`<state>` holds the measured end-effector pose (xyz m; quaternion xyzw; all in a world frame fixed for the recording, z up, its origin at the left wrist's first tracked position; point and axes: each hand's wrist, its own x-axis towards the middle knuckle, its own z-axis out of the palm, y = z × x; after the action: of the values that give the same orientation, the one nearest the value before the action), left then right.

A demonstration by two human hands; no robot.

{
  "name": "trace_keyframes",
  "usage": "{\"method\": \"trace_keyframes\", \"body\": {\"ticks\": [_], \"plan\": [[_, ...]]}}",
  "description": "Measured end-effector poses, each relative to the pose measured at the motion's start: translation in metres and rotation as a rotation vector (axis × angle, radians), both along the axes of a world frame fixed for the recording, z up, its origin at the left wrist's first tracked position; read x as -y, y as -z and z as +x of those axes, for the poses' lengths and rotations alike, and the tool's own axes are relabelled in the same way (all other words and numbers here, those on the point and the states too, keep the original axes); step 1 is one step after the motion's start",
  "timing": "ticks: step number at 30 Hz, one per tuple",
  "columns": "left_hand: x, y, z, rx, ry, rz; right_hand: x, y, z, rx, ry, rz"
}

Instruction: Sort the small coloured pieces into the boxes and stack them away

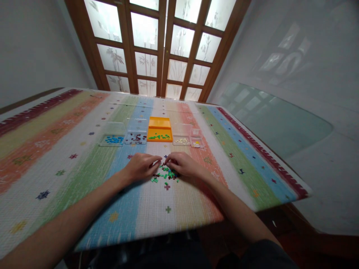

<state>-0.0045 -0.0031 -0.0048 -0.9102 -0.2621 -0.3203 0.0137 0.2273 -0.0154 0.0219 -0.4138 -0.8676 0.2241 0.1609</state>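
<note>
Paned wooden doors (162,56) fill the upper centre of the frame; below them a striped cloth (92,194) covers the table. Across the middle stand open containers, left to right: a clear box (110,145) of blue pieces, a clear box (135,142) of dark pieces, a yellow case (159,121) with green pieces, a clear box (181,144) of pale pieces, and a small clear box (196,132). The loose pile (169,175) of green and dark pieces lies just below centre, its right edge partly hidden by my right hand (181,164). My left hand (143,165) flanks it opposite. Both hands have thumb and fingers drawn nearly together; I cannot tell whether either pinches a piece.
</note>
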Motion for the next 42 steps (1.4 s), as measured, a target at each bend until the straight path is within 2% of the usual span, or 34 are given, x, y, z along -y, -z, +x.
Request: {"method": "trace_keyframes", "body": {"ticks": [7, 18, 22, 26, 30, 32, 36, 42], "plan": [[0.005, 0.0, 0.006, 0.024, 0.068, -0.035, 0.002, -0.001, -0.001, -0.162, 0.046, -0.073], [0.004, 0.0, 0.006, 0.024, 0.02, -0.058, 0.001, -0.001, -0.003, -0.194, 0.013, -0.036], [0.0, -0.001, 0.003, 0.009, -0.02, -0.081, 0.001, 0.0, -0.004, -0.223, 0.081, -0.051], [-0.017, -0.007, -0.014, 0.026, -0.173, -0.096, 0.0, -0.001, -0.005, -0.251, 0.15, -0.033], [-0.041, -0.017, -0.04, 0.073, -0.523, -0.102, -0.001, -0.002, -0.005, -0.218, 0.155, -0.028], [-0.051, -0.021, -0.052, 0.084, -0.654, -0.085, 0.0, -0.003, -0.006, -0.193, 0.141, -0.018], [-0.063, -0.023, -0.065, 0.067, -0.721, -0.063, 0.002, -0.005, -0.006, -0.154, 0.128, -0.008], [-0.071, -0.018, -0.064, 0.005, -0.811, -0.039, 0.002, -0.005, -0.006, -0.13, 0.118, -0.008]]}}
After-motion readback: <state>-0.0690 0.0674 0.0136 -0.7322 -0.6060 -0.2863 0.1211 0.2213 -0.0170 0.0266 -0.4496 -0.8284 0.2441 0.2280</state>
